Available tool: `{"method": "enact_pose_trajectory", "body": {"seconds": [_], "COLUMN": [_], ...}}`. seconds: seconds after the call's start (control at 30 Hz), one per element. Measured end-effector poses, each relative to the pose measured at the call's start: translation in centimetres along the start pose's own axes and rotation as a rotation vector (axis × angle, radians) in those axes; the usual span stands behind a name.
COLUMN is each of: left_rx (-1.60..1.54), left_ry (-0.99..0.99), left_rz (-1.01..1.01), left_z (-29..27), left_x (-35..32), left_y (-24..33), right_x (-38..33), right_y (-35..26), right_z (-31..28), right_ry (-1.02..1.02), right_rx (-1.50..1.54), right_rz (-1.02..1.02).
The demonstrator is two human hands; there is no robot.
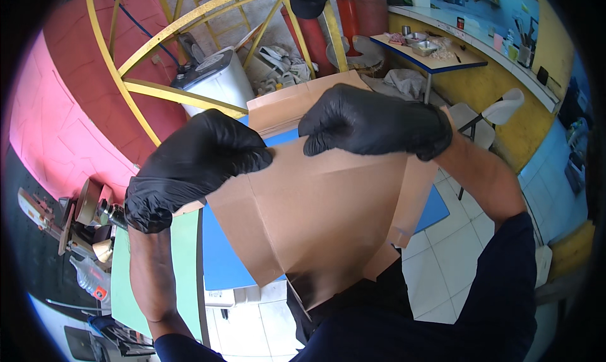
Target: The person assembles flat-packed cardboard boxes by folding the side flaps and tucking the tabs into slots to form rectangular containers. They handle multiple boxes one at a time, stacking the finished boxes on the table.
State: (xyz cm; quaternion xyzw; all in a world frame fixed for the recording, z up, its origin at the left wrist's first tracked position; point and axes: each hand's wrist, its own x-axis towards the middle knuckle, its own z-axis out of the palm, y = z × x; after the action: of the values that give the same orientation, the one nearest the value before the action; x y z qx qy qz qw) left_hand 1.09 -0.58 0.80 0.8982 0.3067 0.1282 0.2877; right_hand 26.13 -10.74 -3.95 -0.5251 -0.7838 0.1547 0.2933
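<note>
Both hands wear black gloves and grip the far edge of a creased brown cardboard sheet, which looks like an unfolded box blank. My left hand pinches the edge left of centre. My right hand is closed on the same edge, farther right, its fingers curled under. The sheet slopes down toward my body, with flaps along its left, right and near sides. Beyond my hands, more flat brown cardboard lies stacked on a blue table. The fingertips behind the sheet are hidden.
A green table adjoins the blue one on the left. Yellow metal framing rises beyond it, before a white appliance and red cylinders. At the far right are a small table with metal trays and a chair.
</note>
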Motion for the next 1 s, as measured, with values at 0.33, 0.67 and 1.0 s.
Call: {"method": "enact_pose_trajectory", "body": {"seconds": [0.33, 0.67, 1.0], "left_rx": [-0.042, -0.246, -0.378], "left_ry": [0.11, 0.164, 0.483], "left_rz": [-0.132, 0.14, 0.065], "left_z": [-1.0, -3.8, -7.1], "left_x": [-0.9, -3.9, -5.9], "left_y": [-1.9, -7.3, -17.6], "right_x": [-0.4, -1.5, -2.5], "right_y": [1.2, 1.4, 4.5], "right_z": [-1.6, -2.5, -4.2], "right_ry": [-0.045, -0.061, 0.199], "right_rx": [0.021, 0.025, -0.029], "right_rz": [-0.09, 0.009, -0.204]}}
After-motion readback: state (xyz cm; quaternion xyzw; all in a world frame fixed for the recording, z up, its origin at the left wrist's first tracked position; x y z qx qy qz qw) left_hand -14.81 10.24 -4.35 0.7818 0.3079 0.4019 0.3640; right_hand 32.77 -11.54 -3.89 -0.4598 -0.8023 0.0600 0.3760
